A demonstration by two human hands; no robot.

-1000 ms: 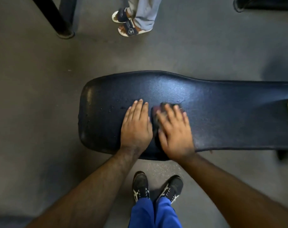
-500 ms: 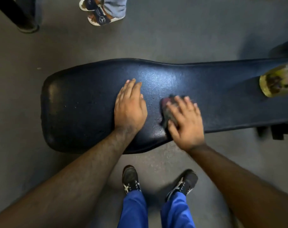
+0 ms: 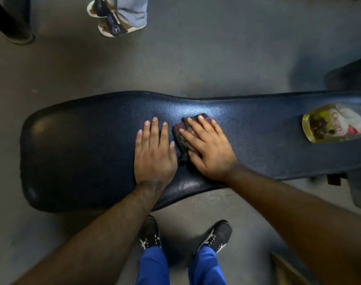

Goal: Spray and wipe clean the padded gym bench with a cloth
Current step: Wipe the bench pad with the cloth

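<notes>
The dark blue padded gym bench (image 3: 83, 153) runs left to right across the middle of the view. My left hand (image 3: 154, 154) lies flat on the pad with fingers together and nothing in it. Just to its right, my right hand (image 3: 208, 149) presses a dark, reddish cloth (image 3: 180, 130) flat against the pad; most of the cloth is hidden under the palm. A clear bottle of yellowish liquid (image 3: 332, 124) lies on its side on the bench's right end, away from both hands.
Another person's feet in sandals (image 3: 113, 23) stand on the grey floor beyond the bench. A black post base (image 3: 13, 25) is at the top left. My own black shoes (image 3: 150, 233) are near the bench's near edge. Dark equipment (image 3: 350, 77) sits at the right.
The right hand with the cloth slid right, then back left and farther up the pad beside the left hand. The view shifted, bringing more of the bottle into sight.
</notes>
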